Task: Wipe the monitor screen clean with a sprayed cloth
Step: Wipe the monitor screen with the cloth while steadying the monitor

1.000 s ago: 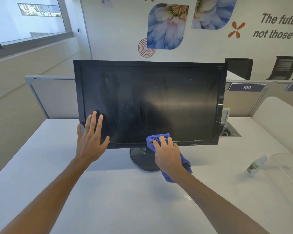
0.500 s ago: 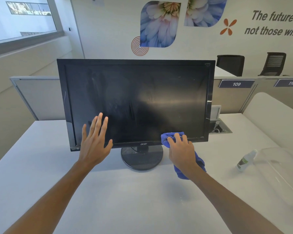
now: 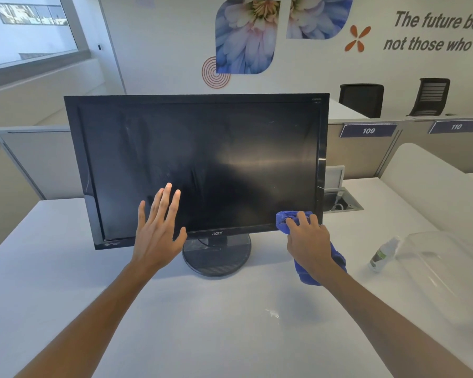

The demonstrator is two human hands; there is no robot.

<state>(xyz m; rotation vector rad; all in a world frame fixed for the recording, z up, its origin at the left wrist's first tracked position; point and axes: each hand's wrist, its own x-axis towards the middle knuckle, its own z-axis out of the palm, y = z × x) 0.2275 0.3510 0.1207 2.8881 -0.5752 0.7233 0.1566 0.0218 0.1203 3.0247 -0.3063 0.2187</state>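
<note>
A black monitor (image 3: pixel 202 159) stands on a round base on the white desk (image 3: pixel 175 323), its dark screen streaked with smears on the left half. My right hand (image 3: pixel 307 241) holds a blue cloth (image 3: pixel 287 218) and presses it against the screen's lower right corner; the rest of the cloth hangs below my wrist. My left hand (image 3: pixel 159 227) is spread flat with straight fingers in front of the screen's lower middle; whether it touches the glass I cannot tell.
A small spray bottle (image 3: pixel 382 253) lies on the desk at the right, beside a clear plastic cover (image 3: pixel 448 268). A cable box (image 3: pixel 342 203) sits behind the monitor's right edge. Grey partitions and two black chairs stand beyond.
My right hand has slid the cloth rightward along the screen's bottom edge, from the middle to the lower right corner. My left hand has drifted right across the lower screen.
</note>
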